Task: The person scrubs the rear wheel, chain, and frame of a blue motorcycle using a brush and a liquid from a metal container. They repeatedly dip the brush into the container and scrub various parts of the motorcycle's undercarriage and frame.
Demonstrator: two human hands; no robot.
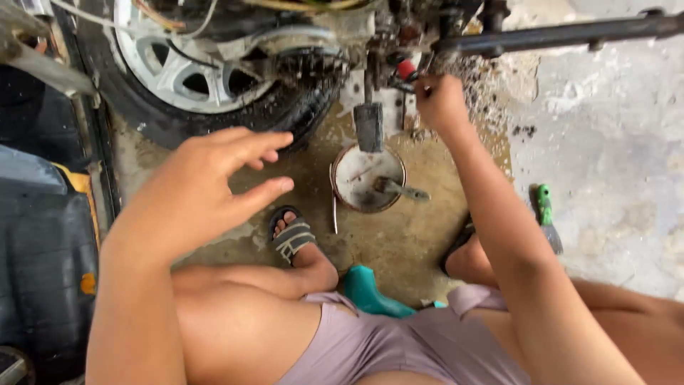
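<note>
My left hand (206, 182) hovers open in the air, fingers spread, in front of a motorcycle's rear wheel (192, 71) with a silver rim and black tyre. My right hand (440, 100) reaches up to the greasy engine and chain area (385, 43) and closes on a small tool with a red handle (406, 70). Below it a round metal bowl (368, 177) sits on the floor with a dirty brush (399, 188) lying in it. I am squatting, one sandalled foot (292, 235) near the bowl.
A green-handled scraper (547, 217) lies on the concrete at the right. A black frame bar (563, 32) runs across the top right. A teal stool (370, 292) is under me. A dark seat with a yellow edge (43, 235) is at the left.
</note>
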